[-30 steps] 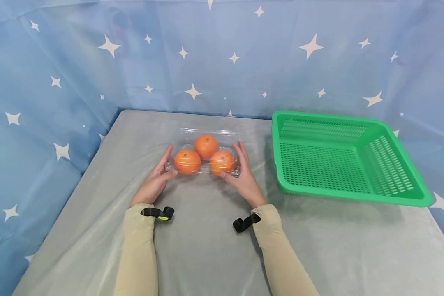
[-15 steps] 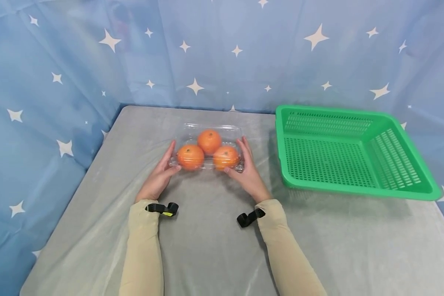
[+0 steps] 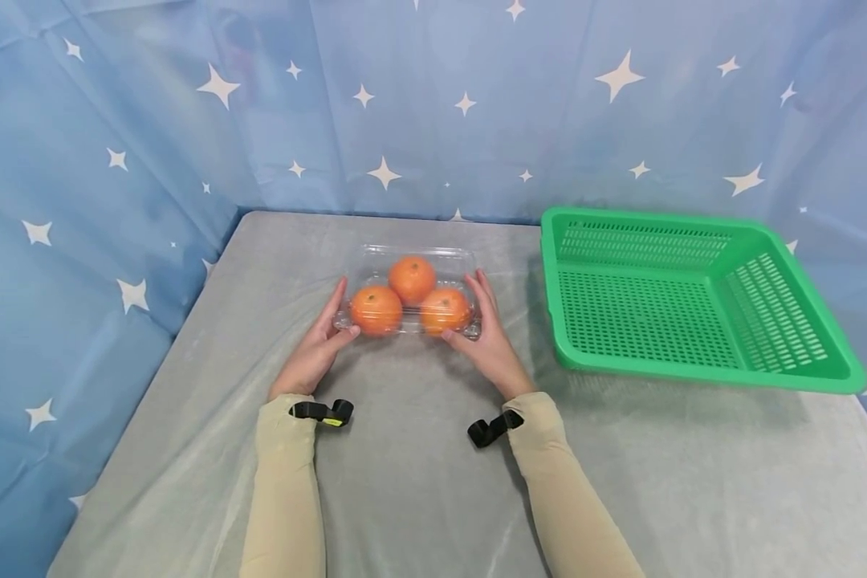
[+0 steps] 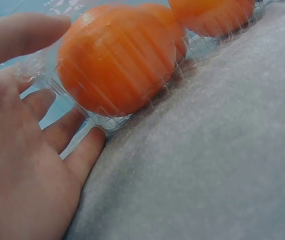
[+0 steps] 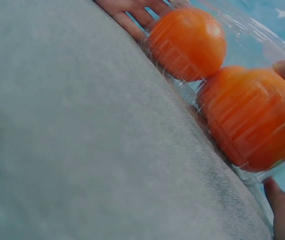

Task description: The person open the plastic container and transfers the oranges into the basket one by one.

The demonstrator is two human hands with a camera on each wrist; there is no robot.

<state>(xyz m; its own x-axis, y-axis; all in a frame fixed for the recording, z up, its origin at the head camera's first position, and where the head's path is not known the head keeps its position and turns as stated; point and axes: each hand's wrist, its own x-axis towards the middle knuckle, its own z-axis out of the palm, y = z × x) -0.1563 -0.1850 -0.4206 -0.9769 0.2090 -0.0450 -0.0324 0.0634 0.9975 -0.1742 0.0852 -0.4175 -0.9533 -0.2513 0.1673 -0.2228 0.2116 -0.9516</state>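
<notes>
Bare fingers of the left hand cup the left end of one clear plastic clamshell, thumb along its near edge and fingers under and behind the wall, as the left wrist view shows. Opposite, the right hand grips the right end in the same way, thumb at the near corner and fingers up the side. Inside the clamshell lie three oranges: two side by side at the front, one behind and between them. Both forearms wear beige sleeves, each with one black wrist strap. Beneath lies one grey cloth-covered table; the clamshell sits near its far middle. One green perforated basket stands well apart to the right. Compared with a second ago, both hands hold the same ends and the clamshell keeps its place relative to the basket; only the viewpoint has shifted slightly.
</notes>
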